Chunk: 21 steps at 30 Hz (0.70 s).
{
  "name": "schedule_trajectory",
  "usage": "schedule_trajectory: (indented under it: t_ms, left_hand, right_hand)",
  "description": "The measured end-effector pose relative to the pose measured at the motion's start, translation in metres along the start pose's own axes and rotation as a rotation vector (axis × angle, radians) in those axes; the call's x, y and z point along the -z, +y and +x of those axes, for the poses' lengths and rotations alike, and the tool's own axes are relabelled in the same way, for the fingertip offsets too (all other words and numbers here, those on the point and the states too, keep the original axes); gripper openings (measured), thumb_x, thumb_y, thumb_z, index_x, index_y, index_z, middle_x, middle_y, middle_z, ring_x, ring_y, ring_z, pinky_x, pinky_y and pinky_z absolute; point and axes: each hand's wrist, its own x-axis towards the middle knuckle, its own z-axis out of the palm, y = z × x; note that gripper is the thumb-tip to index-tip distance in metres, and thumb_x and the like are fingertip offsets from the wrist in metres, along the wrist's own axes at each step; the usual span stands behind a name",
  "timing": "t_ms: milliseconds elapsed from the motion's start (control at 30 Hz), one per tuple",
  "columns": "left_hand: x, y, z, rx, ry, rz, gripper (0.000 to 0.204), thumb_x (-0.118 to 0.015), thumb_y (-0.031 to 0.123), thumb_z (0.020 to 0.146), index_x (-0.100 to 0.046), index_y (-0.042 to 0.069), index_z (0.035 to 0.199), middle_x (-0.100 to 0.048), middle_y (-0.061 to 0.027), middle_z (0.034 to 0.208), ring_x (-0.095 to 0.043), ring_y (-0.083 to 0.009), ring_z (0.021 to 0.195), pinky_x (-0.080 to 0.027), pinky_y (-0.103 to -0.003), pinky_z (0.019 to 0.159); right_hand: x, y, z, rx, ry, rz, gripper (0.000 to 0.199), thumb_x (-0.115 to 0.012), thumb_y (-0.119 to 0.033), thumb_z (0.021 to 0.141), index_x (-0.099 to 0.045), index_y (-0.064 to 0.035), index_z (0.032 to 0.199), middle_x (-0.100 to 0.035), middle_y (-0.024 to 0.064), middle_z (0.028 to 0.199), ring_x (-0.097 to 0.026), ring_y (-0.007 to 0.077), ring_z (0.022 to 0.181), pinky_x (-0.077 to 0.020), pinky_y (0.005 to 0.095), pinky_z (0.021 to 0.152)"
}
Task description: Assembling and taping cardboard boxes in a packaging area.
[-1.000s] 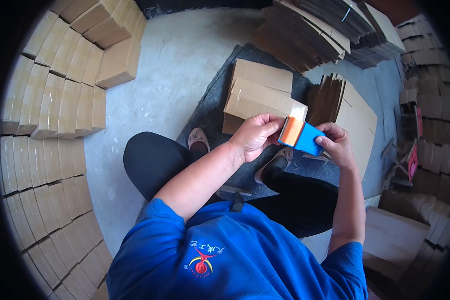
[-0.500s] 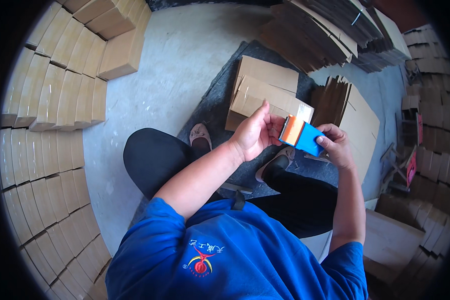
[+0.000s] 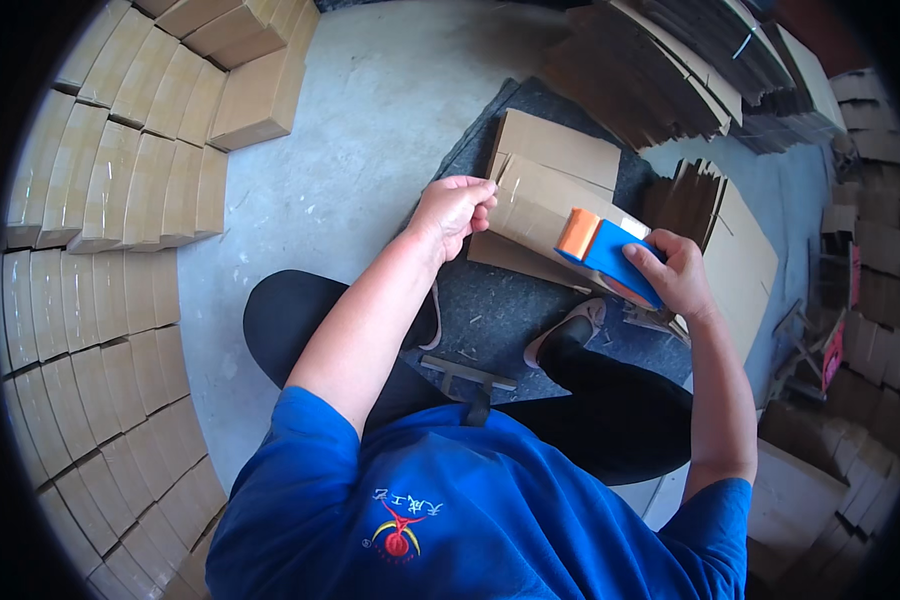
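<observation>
My right hand grips a blue and orange tape dispenser with the thumb on its side, the orange end facing left. It hovers over the right part of a brown cardboard box that lies in front of me. Left of it, my left hand is closed in a pinch by the box's left edge. Whatever is between those fingertips is too small or clear to make out. The box has loose flaps at its far and near sides.
Flattened cardboard stands right of the box, with more stacked cardboard sheets beyond. Closed cartons are piled high on the left. Under the box lies a dark mat, with a small metal bar near my feet.
My left hand has moved left, away from the dispenser, and its fingers have closed into a pinch. The dispenser has turned in my right hand, its toothed edge no longer showing.
</observation>
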Motion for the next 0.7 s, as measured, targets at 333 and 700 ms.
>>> schedule_trajectory:
  t_ms: [333, 700]
  left_hand:
    - [0.021, 0.015, 0.055, -0.080, 0.197, 0.306, 0.019, -0.075, 0.021, 0.085, -0.063, 0.006, 0.089, -0.059, 0.0013, 0.074, -0.047, -0.0055, 0.057, -0.041, -0.020, 0.051]
    - [0.043, -0.016, 0.086, -0.011, 0.076, 0.250, 0.020, -0.074, 0.024, 0.086, -0.065, 0.008, 0.092, -0.063, 0.0009, 0.079, -0.051, -0.0056, 0.063, -0.044, -0.022, 0.055]
  right_hand:
    - [-0.038, -0.056, 0.065, -0.139, -0.013, -0.466, 0.051, -0.067, -0.054, 0.080, -0.073, -0.0030, 0.084, -0.069, 0.0153, 0.074, -0.069, 0.0268, 0.071, -0.0551, 0.0363, 0.070]
    - [-0.057, -0.061, 0.081, 0.020, 0.011, -0.808, 0.054, -0.066, -0.055, 0.080, -0.067, -0.0093, 0.109, -0.069, 0.0139, 0.096, -0.066, 0.0291, 0.095, -0.0505, 0.0416, 0.085]
